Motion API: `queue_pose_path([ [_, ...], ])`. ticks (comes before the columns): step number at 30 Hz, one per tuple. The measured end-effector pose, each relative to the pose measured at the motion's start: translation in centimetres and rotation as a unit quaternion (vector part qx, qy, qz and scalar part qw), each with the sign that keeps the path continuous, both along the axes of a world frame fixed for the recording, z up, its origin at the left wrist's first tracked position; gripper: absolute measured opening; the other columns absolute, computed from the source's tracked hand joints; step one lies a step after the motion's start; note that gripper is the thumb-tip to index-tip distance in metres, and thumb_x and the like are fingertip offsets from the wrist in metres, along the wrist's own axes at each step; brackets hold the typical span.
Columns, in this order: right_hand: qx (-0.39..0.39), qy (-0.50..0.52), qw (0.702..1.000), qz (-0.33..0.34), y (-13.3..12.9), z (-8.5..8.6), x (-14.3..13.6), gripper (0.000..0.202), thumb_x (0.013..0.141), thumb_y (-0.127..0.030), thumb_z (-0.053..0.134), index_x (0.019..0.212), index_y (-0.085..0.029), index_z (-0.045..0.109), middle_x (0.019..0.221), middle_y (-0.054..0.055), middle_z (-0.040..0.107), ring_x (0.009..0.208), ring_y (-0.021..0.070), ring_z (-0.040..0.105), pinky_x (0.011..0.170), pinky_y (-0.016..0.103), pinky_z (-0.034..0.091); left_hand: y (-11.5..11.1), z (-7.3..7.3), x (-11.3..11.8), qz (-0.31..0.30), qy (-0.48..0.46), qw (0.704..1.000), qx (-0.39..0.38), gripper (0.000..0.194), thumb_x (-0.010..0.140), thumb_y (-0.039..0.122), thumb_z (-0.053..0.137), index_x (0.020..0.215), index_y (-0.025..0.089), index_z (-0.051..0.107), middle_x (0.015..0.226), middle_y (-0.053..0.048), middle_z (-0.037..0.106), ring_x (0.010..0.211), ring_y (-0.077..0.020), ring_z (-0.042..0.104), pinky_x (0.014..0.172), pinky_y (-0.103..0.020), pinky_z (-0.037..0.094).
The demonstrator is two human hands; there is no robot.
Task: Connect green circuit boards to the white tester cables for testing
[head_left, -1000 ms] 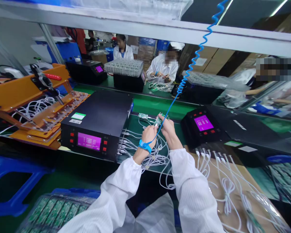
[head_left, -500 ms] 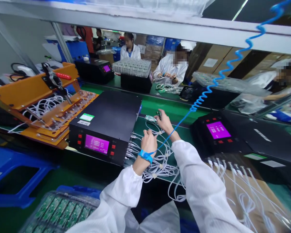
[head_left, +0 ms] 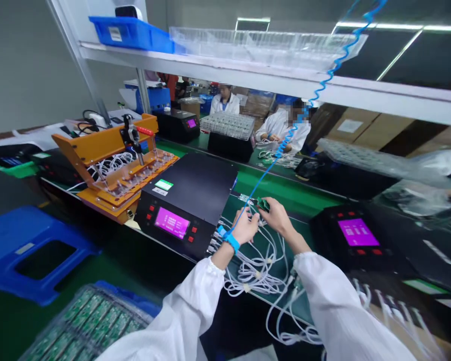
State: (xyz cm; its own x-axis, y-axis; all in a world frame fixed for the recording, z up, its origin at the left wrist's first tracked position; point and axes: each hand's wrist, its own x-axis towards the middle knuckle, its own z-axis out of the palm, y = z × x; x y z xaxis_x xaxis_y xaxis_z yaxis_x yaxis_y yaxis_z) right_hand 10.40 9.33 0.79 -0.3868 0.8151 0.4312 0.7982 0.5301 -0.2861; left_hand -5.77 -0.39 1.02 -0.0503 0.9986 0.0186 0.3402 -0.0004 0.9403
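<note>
My right hand (head_left: 280, 216) pinches a small green circuit board (head_left: 263, 203) between thumb and fingers, just above the bench. Close beside it, my left hand (head_left: 245, 228) has curled fingers over the white cables; what they hold, if anything, is hidden. A blue wrist strap (head_left: 231, 242) with a coiled cord is on my left wrist. A paler circuit board (head_left: 245, 199) lies beyond my left fingers. Bundled white cables (head_left: 257, 276) run from the side of a black tester box (head_left: 193, 185) with a lit purple screen. More board-like green pieces (head_left: 296, 283) show beside my right sleeve.
An orange clamp fixture (head_left: 116, 165) stands left of the tester. Another black tester (head_left: 361, 235) is at right. Below left are a tray of green boards (head_left: 93, 321) and a blue stool (head_left: 33, 250). A shelf (head_left: 229, 67) crosses above; co-workers sit opposite.
The view has tilted up and swung left. My right hand has turned and now shows a green board in its fingers. My left hand has moved closer to it.
</note>
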Motion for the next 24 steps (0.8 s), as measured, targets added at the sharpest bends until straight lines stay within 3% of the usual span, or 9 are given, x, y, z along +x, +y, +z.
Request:
queue_pose_path([
  [3, 0.011, 0.104, 0.994, 0.021, -2.6, 0.9, 1.4, 0.020, 0.086, -0.036, 0.063, 0.096, -0.019, 0.067, 0.090, 0.007, 0.073, 0.079, 0.0223, 0.068, 0.076, 0.034, 0.053, 1.1, 0.1, 0.7, 0.024, -0.044, 0.999, 0.004, 0.038, 0.103, 0.038, 0.053, 0.134, 0.016, 0.059, 0.116, -0.014, 0.067, 0.063, -0.0139, 0.064, 0.047, -0.024, 0.048],
  [6, 0.025, 0.141, 0.990, 0.019, -4.6, 1.6, 1.9, 0.021, 0.086, -0.039, 0.065, 0.094, -0.019, 0.066, 0.084, 0.005, 0.072, 0.073, 0.0199, 0.066, 0.071, 0.031, 0.052, 1.4, 0.5, 1.2, 0.016, -0.061, 0.997, 0.039, 0.026, 0.103, 0.036, 0.053, 0.108, 0.017, 0.070, 0.095, -0.009, 0.067, 0.071, -0.0167, 0.065, 0.058, -0.025, 0.050],
  [9, 0.051, 0.157, 0.986, -0.001, -5.3, 1.6, 2.0, 0.025, 0.088, -0.043, 0.066, 0.097, -0.020, 0.067, 0.085, 0.005, 0.073, 0.072, 0.0201, 0.067, 0.070, 0.031, 0.053, 1.3, 0.8, 1.6, 0.001, -0.069, 0.995, 0.079, 0.027, 0.103, 0.036, 0.053, 0.090, 0.019, 0.070, 0.081, -0.004, 0.065, 0.077, -0.0175, 0.064, 0.073, -0.027, 0.051],
  [12, 0.072, 0.167, 0.983, -0.020, -4.8, 0.7, 2.0, 0.030, 0.088, -0.044, 0.064, 0.105, -0.019, 0.067, 0.091, 0.008, 0.075, 0.076, 0.0223, 0.069, 0.074, 0.034, 0.056, 1.3, 0.9, 2.1, -0.019, -0.083, 0.992, 0.094, 0.034, 0.105, 0.040, 0.049, 0.085, 0.019, 0.067, 0.079, -0.002, 0.066, 0.074, -0.0158, 0.062, 0.075, -0.027, 0.050],
  [17, 0.093, 0.130, 0.986, -0.037, -4.0, -0.7, 2.8, 0.027, 0.088, -0.033, 0.055, 0.109, -0.020, 0.064, 0.101, 0.013, 0.074, 0.092, 0.0284, 0.071, 0.086, 0.042, 0.057, 1.1, 0.6, 2.1, -0.068, -0.100, 0.989, 0.088, 0.044, 0.106, 0.046, 0.040, 0.078, 0.019, 0.060, 0.073, -0.001, 0.067, 0.063, -0.0126, 0.058, 0.067, -0.024, 0.048],
  [24, 0.074, 0.021, 0.996, -0.041, -3.7, -0.7, 4.4, 0.041, 0.080, -0.015, 0.051, 0.119, -0.019, 0.061, 0.114, 0.018, 0.071, 0.108, 0.0334, 0.066, 0.100, 0.047, 0.052, 1.8, 0.1, 2.1, -0.104, -0.074, 0.988, 0.084, 0.040, 0.103, 0.044, 0.046, 0.072, 0.020, 0.054, 0.064, 0.002, 0.059, 0.067, -0.0138, 0.060, 0.068, -0.024, 0.047],
])
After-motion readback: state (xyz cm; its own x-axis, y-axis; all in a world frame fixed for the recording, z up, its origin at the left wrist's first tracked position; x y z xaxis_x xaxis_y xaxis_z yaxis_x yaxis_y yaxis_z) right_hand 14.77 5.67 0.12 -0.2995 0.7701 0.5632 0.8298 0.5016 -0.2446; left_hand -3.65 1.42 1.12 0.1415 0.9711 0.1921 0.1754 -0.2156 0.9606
